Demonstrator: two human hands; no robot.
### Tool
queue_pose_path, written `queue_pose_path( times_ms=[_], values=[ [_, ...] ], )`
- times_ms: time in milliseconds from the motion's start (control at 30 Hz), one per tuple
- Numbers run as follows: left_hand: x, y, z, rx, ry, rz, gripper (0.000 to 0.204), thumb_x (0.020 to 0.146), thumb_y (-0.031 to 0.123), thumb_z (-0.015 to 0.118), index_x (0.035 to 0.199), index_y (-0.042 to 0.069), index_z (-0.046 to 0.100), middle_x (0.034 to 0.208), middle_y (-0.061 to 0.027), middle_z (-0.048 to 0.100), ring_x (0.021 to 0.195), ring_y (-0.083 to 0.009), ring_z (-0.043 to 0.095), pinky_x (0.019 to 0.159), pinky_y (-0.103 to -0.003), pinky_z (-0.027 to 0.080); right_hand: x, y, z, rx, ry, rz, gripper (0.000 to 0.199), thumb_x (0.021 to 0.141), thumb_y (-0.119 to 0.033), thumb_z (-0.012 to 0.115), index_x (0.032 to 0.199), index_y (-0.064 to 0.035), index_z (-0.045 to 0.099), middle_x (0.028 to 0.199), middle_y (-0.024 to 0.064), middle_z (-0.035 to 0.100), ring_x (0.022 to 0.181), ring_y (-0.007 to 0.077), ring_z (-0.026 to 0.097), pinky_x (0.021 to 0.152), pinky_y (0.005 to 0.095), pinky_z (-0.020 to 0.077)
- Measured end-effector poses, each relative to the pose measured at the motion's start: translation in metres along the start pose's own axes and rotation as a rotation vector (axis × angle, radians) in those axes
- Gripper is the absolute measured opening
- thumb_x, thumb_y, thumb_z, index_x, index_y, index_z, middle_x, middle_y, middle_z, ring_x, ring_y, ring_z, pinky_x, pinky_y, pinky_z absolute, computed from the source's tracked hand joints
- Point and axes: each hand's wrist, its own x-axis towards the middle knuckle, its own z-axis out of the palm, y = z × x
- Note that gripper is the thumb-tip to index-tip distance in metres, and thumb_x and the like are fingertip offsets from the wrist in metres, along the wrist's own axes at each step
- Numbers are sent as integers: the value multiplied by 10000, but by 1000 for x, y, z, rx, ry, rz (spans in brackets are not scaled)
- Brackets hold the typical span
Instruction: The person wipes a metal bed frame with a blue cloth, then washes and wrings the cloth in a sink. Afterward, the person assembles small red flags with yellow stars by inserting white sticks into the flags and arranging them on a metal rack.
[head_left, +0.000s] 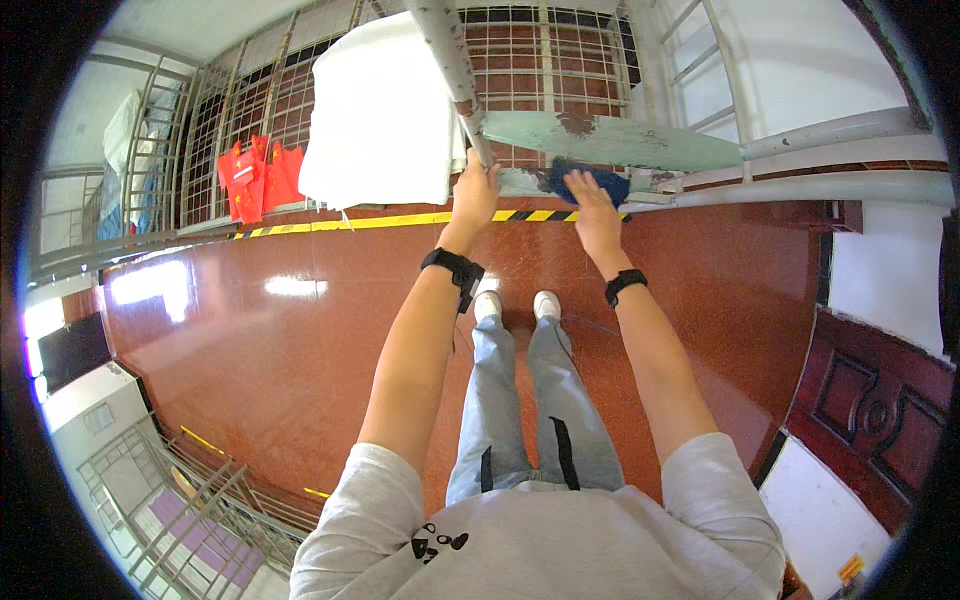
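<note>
My left hand point(475, 195) is closed round the lower part of a worn, off-white metal post point(452, 60) of a bed frame. A short way to its right, my right hand point(597, 208) holds a bunched dark blue cloth point(615, 183) against the frame's lower rail, fingers over the top of it. Just beyond the cloth runs a pale green board point(640, 143) with chipped paint and rusty patches. A white sheet-like piece point(380, 115) hangs or lies over the frame left of the post; its surface is overexposed.
Small red flags with yellow marks point(245, 180) hang on the wire mesh point(550, 60) at the left. Yellow-black tape point(340, 224) runs along the frame's foot. Below lies a glossy red-brown floor point(250, 340). A dark red door point(870, 410) stands right; another metal frame point(200, 520) is lower left.
</note>
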Motion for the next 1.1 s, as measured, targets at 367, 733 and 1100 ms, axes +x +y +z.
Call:
queue_pose_path(
  times_ms=[367, 733, 1100],
  values=[
    [2, 0, 4, 37, -35, -25, 243, 889, 137, 488, 1026, 12, 331, 867, -286, 579, 813, -469, 558, 685, -512, 449, 39, -87, 53, 83, 85, -42, 486, 781, 32, 479, 1265, -17, 471, 1336, 119, 448, 1252, 253, 399, 1031, 391, 320],
    [1, 0, -1, 26, -68, -85, 220, 889, 132, 483, 1020, 25, 343, 913, -272, 585, 844, -468, 555, 704, -519, 438, -8, 31, -18, -84, -26, 14, 550, 765, 64, 492, 1290, -93, 448, 1366, 49, 421, 1269, 230, 377, 1014, 391, 341],
    [0, -2, 1, 0, -9, -24, 231, 873, 142, 505, 1008, 31, 353, 846, -290, 580, 821, -478, 552, 686, -522, 440, 40, -73, 35, 140, 40, -186, 531, 717, 55, 521, 1240, -28, 480, 1325, 81, 460, 1220, 282, 418, 994, 416, 344]
  ],
)
